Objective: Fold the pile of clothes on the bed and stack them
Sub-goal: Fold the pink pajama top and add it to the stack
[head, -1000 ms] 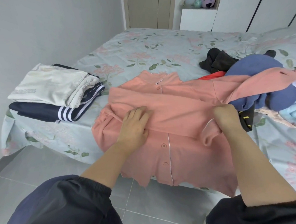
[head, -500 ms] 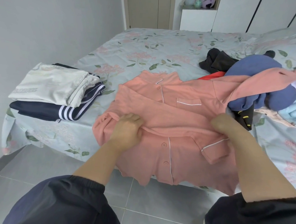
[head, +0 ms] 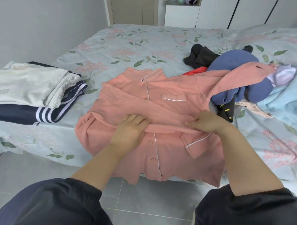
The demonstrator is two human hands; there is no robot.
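A salmon-pink button-up pajama shirt (head: 169,103) lies front up on the near edge of the bed, its hem hanging over the side. One sleeve is folded across the chest. My left hand (head: 130,130) grips that sleeve near the shirt's middle. My right hand (head: 204,123) pinches the same sleeve fold further right. The other sleeve (head: 241,74) trails up onto the unfolded pile (head: 236,65) of blue, black and red clothes at the right. A folded stack (head: 26,88), white garment on navy striped one, sits at the left.
The bed (head: 139,43) has a pale floral sheet, open behind the shirt. A light blue blanket (head: 289,102) lies at the far right. A grey wall stands left, and white cabinets (head: 218,11) stand beyond the bed. Grey floor tiles (head: 139,198) lie below me.
Both hands have drawn the folded sleeve down toward me across the shirt front, uncovering the chest pocket. The right hand has moved inward and now pinches the fold.
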